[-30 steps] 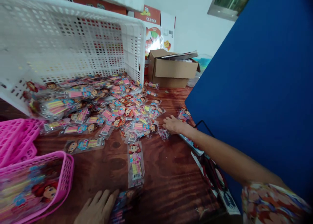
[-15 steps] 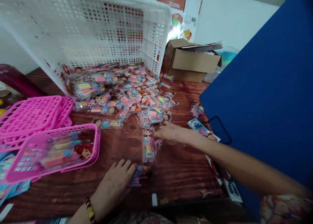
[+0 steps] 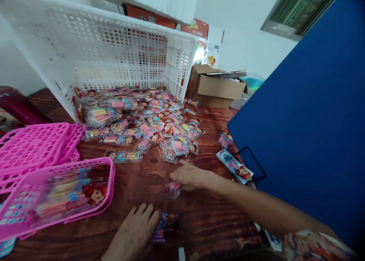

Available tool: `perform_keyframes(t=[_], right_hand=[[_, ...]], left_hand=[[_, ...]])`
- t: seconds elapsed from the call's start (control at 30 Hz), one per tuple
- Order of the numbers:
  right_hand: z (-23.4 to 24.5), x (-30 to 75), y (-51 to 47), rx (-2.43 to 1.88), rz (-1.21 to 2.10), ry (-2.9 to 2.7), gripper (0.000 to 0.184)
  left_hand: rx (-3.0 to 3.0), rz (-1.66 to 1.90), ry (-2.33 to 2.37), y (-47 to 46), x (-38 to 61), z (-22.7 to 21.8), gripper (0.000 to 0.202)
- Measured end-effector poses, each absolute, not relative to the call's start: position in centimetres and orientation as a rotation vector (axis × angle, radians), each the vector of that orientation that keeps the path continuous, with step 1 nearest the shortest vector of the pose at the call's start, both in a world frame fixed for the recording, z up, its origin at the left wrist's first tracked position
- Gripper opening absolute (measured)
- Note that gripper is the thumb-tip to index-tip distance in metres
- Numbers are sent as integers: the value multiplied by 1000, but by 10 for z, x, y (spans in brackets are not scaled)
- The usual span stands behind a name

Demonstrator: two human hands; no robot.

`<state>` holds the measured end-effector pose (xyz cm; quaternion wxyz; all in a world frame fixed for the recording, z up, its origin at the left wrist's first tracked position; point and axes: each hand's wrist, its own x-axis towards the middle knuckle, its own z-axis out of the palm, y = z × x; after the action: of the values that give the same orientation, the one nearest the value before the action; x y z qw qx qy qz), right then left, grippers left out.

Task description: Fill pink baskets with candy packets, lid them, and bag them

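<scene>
Your left hand point(image 3: 137, 228) lies palm down near the front of the bench point(image 3: 139, 185), its fingers side by side against a small dark stack of packets point(image 3: 162, 226); you cover part of that stack, so I cannot tell whether those fingers grip it or only steady it. Your right hand point(image 3: 186, 175) is farther forward and to the right, its fingers closed on a clear packet point(image 3: 173, 188) with pink in it, blurred and partly hidden under your knuckles.

Just beyond your right hand, a loose pile of stick packets point(image 3: 156, 128) spills out of a white crate point(image 3: 42, 36) tipped on its side. One single packet point(image 3: 124, 156) lies apart at the pile's near left edge.

To your left, a pink basket point(image 3: 111, 177) holds more bagged packets point(image 3: 75, 196), and pink lattice pieces point(image 3: 34, 143) are stacked behind it. On your right, a printed pack point(image 3: 235, 167) lies near a black wire loop point(image 3: 253, 164) by the large blue panel point(image 3: 302, 120), with a few packets point(image 3: 225, 138) farther back. An open cardboard box point(image 3: 219, 88) stands beside the crate.
</scene>
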<state>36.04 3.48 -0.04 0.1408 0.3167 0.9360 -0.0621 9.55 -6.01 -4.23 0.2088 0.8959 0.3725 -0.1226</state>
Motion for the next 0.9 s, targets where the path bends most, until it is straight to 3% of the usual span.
perform_keyframes(t=[0.17,0.4,0.57,0.63,0.8,0.9], right_hand=[[21,395,84,1755,-390,2413,53],[-6,388,78,1791,-426,2322,44],[-27,388,-21,1844,-543,2348,69],[-18,397,-43,1905,-690,2376,63],[26,425,-24,2158,-1083,2220,29],[35,424,-1,2065,-1131,2282,33]], left_hand=[[2486,-339,1058,-59,97,-45,68],[2493,-313,1070,-62,96,-36,68],[2525,-293,1060,-62,99,-29,65],[2535,-301,1046,-62,100,-27,65],[2568,-301,1063,-62,100,-26,65],[2560,-309,1073,-63,100,-25,66]])
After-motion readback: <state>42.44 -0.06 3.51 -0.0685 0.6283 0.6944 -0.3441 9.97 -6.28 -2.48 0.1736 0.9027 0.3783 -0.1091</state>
